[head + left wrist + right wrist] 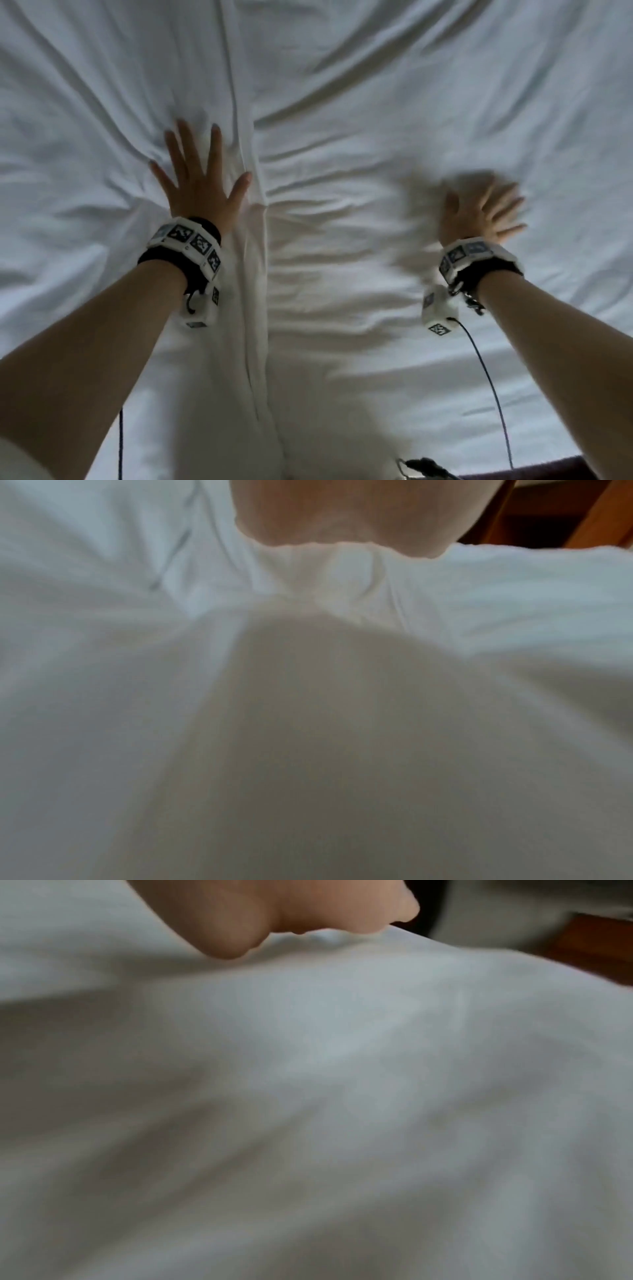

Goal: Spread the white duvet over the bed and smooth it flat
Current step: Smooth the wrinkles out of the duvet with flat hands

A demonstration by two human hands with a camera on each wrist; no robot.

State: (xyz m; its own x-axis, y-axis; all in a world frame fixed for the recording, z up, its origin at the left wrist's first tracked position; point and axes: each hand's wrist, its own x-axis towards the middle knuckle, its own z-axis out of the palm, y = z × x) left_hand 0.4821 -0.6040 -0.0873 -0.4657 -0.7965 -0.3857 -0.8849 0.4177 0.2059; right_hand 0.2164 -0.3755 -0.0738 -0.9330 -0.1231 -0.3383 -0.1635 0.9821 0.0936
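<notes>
The white duvet (359, 144) lies spread under me and fills nearly the whole head view, wrinkled all over. I can read no brand, label or writing on it. Its one long feature is a raised fold (255, 274) that runs straight away from my body toward the far side, between my two arms; short creases branch off it toward the right. The duvet's own edges are out of view, so I cannot tell which way its long axis runs.

My left hand (198, 181) lies flat on the cloth just left of that fold, fingers straight and spread wide, thumb tip at the fold's edge. My right hand (479, 212) is blurred, palm down on the duvet well to the right, fingers straight and fanned, gripping nothing.

Each wrist wears a white band with black square markers (191, 241), patterns rather than readable words. A thin dark cable (493, 390) trails back from my right wrist across the duvet. At the near right corner a dark red strip (534, 471) shows past the cloth.
</notes>
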